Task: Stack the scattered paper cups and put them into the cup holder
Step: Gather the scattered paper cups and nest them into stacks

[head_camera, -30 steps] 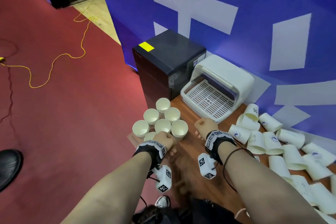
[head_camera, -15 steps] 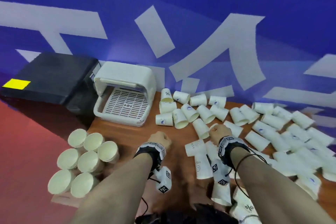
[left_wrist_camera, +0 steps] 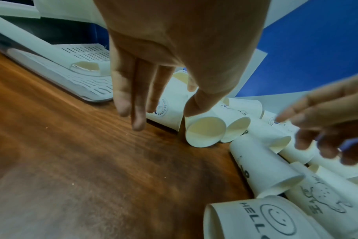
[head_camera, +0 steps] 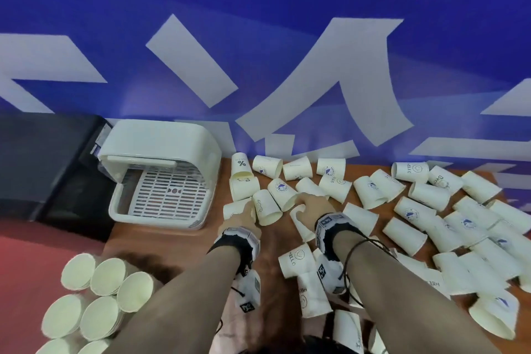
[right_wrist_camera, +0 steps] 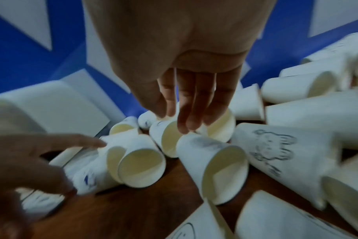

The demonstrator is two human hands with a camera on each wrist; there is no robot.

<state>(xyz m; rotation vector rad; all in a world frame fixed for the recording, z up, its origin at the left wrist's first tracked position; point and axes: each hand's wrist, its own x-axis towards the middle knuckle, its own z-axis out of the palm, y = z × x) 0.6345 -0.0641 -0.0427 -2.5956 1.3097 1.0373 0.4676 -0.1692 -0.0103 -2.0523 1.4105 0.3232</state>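
Hands (head_camera: 311,204) now extended, reaching scattered cups (head_camera: 267,207)

1. "HELLO" and a smiley face are printed on a paper cup (head_camera: 296,259) lying near the right wrist; the same cup (left_wrist_camera: 262,216) is seen from the left wrist.
2. A "%" sign is printed on a cup (head_camera: 240,164) beside the white cup holder (head_camera: 161,172).
3. "HELLO" is read on a far cup (head_camera: 411,172).
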